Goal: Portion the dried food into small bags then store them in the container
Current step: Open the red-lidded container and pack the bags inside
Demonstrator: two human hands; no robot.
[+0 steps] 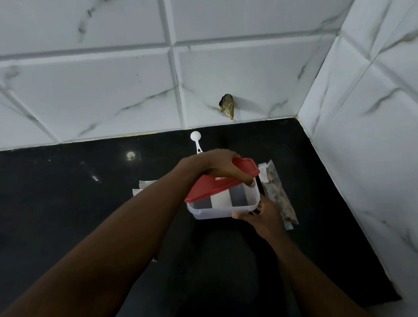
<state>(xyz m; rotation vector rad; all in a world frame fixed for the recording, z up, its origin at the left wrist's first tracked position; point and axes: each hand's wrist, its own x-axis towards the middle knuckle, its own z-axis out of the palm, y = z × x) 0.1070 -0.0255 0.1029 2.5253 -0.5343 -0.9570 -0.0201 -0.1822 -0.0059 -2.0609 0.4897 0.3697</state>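
here, left hand point(218, 164) gripping lid point(209, 189), right hand point(266, 220) holding container point(214, 213)

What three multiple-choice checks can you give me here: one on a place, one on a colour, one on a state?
1. Where is the white scoop relative to the container?
A) behind it, near the tiled wall
B) inside it
C) in front of it, nearest the person

2. What colour is the lid?
A) blue
B) red
C) black

3. How does the lid sit?
A) pressed flat all round
B) lying on the counter
C) tilted, raised on one side

Answers:
1 A: the scoop lies on the black counter just below the wall.
2 B: it is plainly red over the clear box.
3 C: the left hand grips the lid's raised edge, leaving a gap above the rim, while the right hand holds the container's corner.
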